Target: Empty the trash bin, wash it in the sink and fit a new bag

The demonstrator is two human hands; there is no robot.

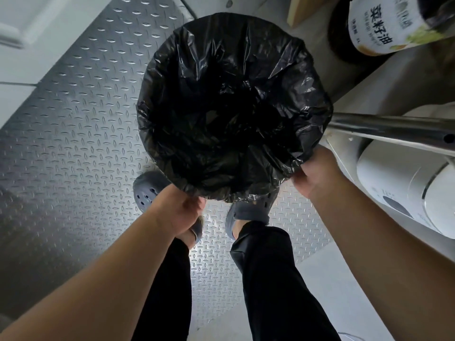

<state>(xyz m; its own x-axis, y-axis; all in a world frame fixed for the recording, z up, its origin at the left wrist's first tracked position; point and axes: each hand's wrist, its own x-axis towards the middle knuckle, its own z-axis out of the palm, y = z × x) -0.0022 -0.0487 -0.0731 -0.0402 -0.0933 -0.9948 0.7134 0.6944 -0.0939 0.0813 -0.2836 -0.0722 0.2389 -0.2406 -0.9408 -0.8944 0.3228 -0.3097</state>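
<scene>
— Looking straight down, what does the head view show at the centre?

— A black bag spread wide open, its edge folded over a round rim. The trash bin under it is almost wholly covered by the plastic, so its own wall cannot be made out. It stands on a steel floor plate with a raised diamond pattern, just ahead of the person's feet.

— And the hands?

— Both are at the near edge of the bag. The left hand has its fingers curled round the folded plastic at the bottom of the rim. The right hand pinches the edge further round, at the lower right, with the fingertips tucked under the plastic.

— What is around it?

— Two grey clogs with holes in them, partly hidden by the bag and the left hand, and black trouser legs below. To the right a metal bar runs out from beside the bag, with a white appliance under it. At the top right stands a large oil bottle with a pale label printed in Chinese characters.
</scene>
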